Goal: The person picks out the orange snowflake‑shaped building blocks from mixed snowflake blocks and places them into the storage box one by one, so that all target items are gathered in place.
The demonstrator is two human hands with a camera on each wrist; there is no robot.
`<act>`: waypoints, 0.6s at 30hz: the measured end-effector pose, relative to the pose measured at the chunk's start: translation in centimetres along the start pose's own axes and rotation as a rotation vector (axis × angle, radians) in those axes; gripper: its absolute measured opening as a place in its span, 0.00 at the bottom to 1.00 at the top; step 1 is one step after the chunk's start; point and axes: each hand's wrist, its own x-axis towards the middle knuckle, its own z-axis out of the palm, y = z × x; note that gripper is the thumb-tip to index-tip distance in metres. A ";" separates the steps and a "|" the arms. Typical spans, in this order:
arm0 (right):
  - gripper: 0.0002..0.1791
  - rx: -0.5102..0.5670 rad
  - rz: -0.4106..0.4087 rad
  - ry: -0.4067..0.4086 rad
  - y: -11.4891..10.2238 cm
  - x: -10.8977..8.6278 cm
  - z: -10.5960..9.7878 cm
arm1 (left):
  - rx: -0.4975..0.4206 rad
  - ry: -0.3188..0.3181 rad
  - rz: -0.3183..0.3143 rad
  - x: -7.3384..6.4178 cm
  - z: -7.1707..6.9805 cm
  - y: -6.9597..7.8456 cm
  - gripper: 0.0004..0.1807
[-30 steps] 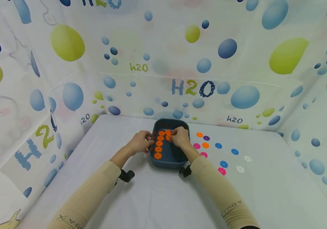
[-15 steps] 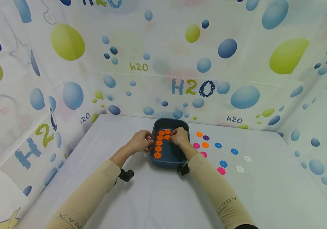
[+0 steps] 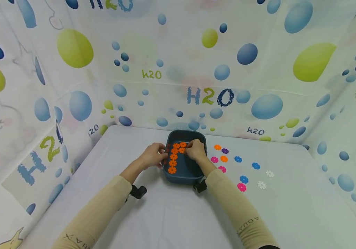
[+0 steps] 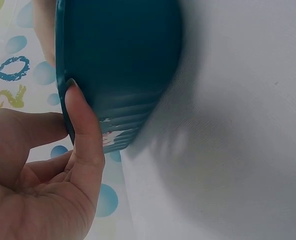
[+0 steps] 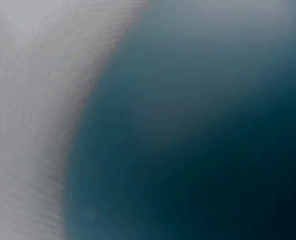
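A dark teal basin (image 3: 191, 168) stands at the back middle of the table. My left hand (image 3: 151, 155) pinches its left rim; in the left wrist view, thumb and fingers of the left hand (image 4: 53, 170) clasp the wall (image 4: 123, 50) from both sides. Orange flower-shaped pieces (image 3: 173, 157) lie in a column along the basin's left side, with one more (image 3: 182, 144) at the top. My right hand (image 3: 195, 150) reaches inside, its fingertips pinching an orange flower piece (image 3: 181, 150) just below that one. The right wrist view shows only the blurred basin wall (image 5: 138, 150).
Right of the basin, loose flower pieces lie spread on the white table (image 3: 171, 214): orange (image 3: 224, 159), purple (image 3: 225, 151), pink (image 3: 241, 187), blue (image 3: 238, 159) and white (image 3: 261, 185). A printed curtain (image 3: 171, 45) hangs close behind and at both sides.
The right hand has drawn the pinched orange flower piece slightly left and down, towards the column. The left hand keeps its hold on the rim.
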 end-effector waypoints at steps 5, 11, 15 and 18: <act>0.13 -0.027 -0.094 -0.010 -0.2 -0.4 -0.6 | 0.010 -0.006 0.008 -0.1 0.0 0.1 0.17; 0.15 -0.012 -0.227 -0.098 -1.1 -1.9 -2.7 | 0.034 -0.006 0.013 -0.1 -0.1 0.2 0.19; 0.16 -0.027 -0.267 -0.163 -1.4 -3.3 -5.2 | 0.043 0.001 0.016 0.0 -0.1 0.3 0.19; 0.16 -0.055 -0.272 -0.194 -0.9 -4.3 -7.0 | 0.042 0.002 0.009 -0.1 0.1 0.2 0.19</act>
